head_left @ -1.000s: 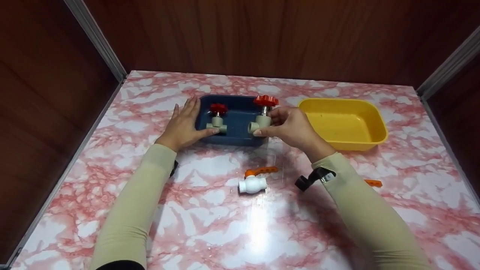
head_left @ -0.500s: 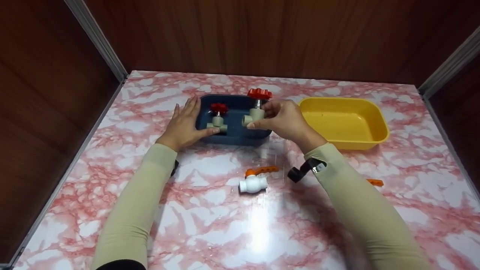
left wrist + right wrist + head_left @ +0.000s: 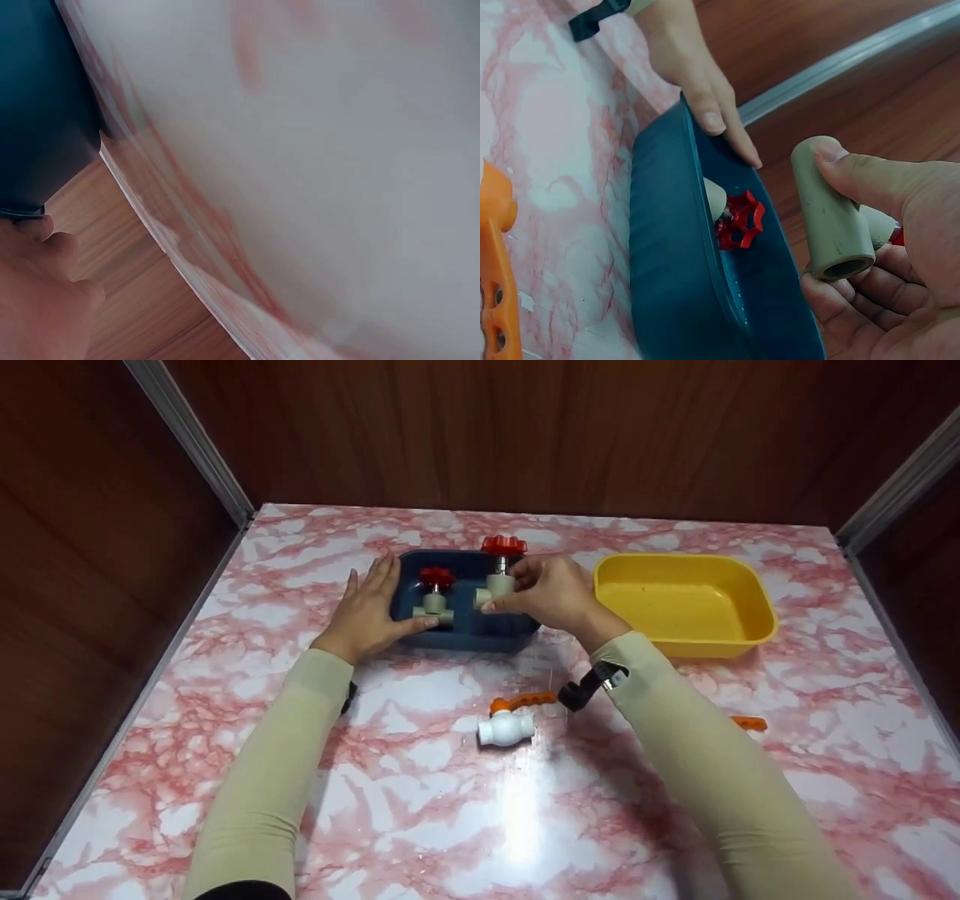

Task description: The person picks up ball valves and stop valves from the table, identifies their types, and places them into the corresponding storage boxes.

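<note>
Right hand [image 3: 551,592] grips a grey plastic valve with red handwheel [image 3: 499,570] above the dark blue plastic tray [image 3: 469,634]; left hand [image 3: 367,611], fingers flat, steadies the tray on the marbled bench [image 3: 450,780].

Inside the blue tray [image 3: 457,637], a red-handled valve [image 3: 435,598] stands at its 9 o'clock side; the left hand [image 3: 367,611] blocks the tray's left rim. The tray's 3 o'clock half offers bare floor. The yellow tray [image 3: 686,639] closes off 3 o'clock; the white ball valve [image 3: 507,727] sits at 6 o'clock, well apart.
</note>
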A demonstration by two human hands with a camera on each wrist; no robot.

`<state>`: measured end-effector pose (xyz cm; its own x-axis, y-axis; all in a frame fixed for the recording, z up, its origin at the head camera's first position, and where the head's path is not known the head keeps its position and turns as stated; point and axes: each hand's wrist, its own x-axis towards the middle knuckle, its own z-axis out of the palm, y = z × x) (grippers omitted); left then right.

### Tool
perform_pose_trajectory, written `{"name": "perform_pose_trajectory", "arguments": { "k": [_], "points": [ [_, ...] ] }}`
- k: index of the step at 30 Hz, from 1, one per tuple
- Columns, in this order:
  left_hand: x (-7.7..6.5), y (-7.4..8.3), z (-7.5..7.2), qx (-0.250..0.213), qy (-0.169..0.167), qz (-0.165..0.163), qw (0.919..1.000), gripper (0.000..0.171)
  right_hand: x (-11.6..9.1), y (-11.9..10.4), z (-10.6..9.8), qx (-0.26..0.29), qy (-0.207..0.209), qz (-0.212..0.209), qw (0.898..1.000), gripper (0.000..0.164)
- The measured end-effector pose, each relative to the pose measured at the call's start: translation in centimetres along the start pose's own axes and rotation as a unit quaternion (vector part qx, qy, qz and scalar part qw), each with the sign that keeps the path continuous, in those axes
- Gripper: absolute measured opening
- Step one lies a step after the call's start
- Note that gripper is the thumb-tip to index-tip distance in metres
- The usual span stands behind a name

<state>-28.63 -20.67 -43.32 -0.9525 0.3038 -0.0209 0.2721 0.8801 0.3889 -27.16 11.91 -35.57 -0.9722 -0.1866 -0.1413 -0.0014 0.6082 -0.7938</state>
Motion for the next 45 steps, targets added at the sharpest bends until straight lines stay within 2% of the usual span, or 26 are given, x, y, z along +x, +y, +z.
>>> {"name": "perform_pose_trajectory", "arguments": {
  "k": [7, 19, 25, 29, 36, 45],
  "points": [
    [0.2, 0.0, 0.0, -0.005, -0.002, -0.001, 1.0, 0.141, 0.9, 0.0, 0.6, 0.011, -0.007, -0.011, 1.0, 0.05],
    [0.4, 0.1, 0.1, -0.002, -0.002, 0.001, 1.0, 0.148, 2.2, -0.4, 1.4, -0.023, -0.027, 0.043, 0.998, 0.052],
    [0.3, 0.1, 0.0, -0.002, -0.002, 0.005, 1.0, 0.153, 2.7, -0.5, 1.8, -0.021, -0.037, 0.06, 0.997, 0.052],
    [0.2, 0.1, 0.0, -0.003, -0.004, 0.003, 1.0, 0.151, 3.0, -0.2, 2.2, -0.024, -0.036, 0.052, 0.998, 0.051],
    [0.0, 0.0, -0.1, -0.001, -0.002, 0.001, 1.0, 0.141, 3.1, 0.2, 3.2, -0.065, 0.001, 0.004, 0.998, 0.041],
    [-0.1, 0.0, 0.0, -0.006, -0.002, -0.003, 1.0, 0.139, 3.6, 0.1, 4.4, -0.094, 0.009, 0.016, 0.995, 0.052]
  ]
}}
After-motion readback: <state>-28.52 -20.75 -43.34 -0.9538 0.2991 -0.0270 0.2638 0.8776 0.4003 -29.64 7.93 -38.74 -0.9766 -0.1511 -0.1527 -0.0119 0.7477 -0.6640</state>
